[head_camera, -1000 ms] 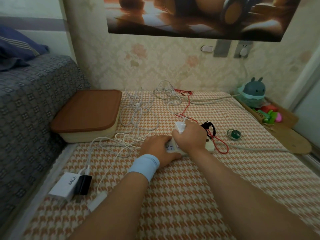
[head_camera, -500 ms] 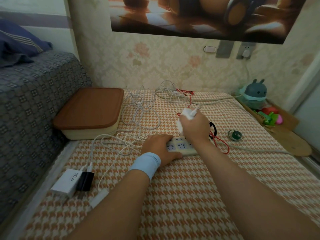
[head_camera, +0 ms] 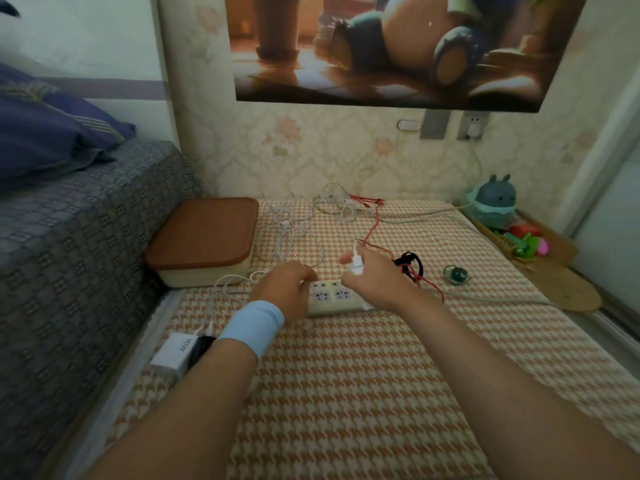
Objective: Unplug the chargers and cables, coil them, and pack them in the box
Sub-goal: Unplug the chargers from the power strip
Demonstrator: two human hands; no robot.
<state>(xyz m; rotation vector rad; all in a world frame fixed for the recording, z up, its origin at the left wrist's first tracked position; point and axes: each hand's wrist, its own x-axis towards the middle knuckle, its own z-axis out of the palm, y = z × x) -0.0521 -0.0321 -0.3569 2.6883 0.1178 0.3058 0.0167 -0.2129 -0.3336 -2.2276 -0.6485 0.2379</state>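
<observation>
The right hand (head_camera: 375, 284) pinches a small white charger (head_camera: 356, 266) just above the power strip (head_camera: 334, 296), which runs left to right. The left hand (head_camera: 287, 289) rests on its left end; whether it grips, I cannot tell. The lidded box (head_camera: 204, 237) lies left and beyond, nearer the left hand.

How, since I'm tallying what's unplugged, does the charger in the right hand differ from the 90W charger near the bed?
The held charger is pinched in the right hand above the strip; the 90W charger lies on the mat. The held charger looks smaller than the 90W charger. The 90W charger shows printing; the held charger shows none. Both are white and off the strip.
</observation>
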